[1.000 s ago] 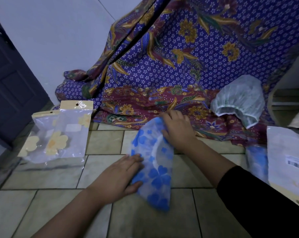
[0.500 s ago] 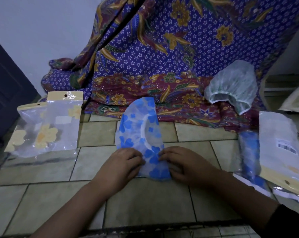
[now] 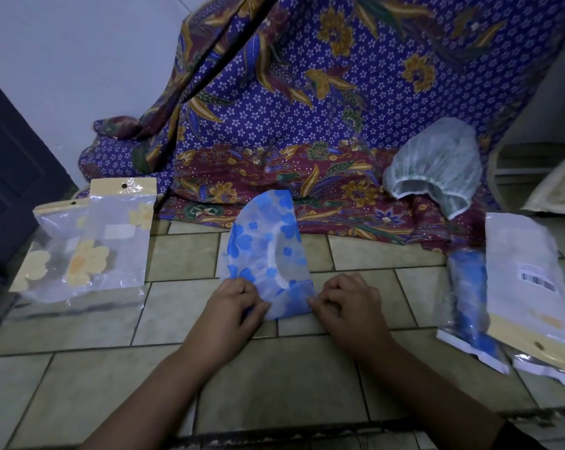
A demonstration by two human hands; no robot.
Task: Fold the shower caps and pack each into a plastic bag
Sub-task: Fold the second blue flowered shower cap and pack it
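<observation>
The near edge of the folded blue-flowered shower cap (image 3: 268, 251) is pinched on the tiled floor (image 3: 274, 378) by both hands: the left hand (image 3: 234, 306) at its left corner, the right hand (image 3: 347, 303) at its right corner, fingers curled closed. 2 bags with yellow-flowered caps (image 3: 92, 245) lie to the left, and packed bags (image 3: 521, 287) to the right. Farther back, a white cap (image 3: 433, 160) rests on the patterned cloth (image 3: 307, 108).

This looked like a home, with work done on the floor. Beige floor tiles (image 3: 183, 254) filled the lower frame, a dark panelled door (image 3: 11, 177) stood at the left edge beside a plain white wall (image 3: 79, 60), and a batik cloth (image 3: 307, 108) draped across the top.
</observation>
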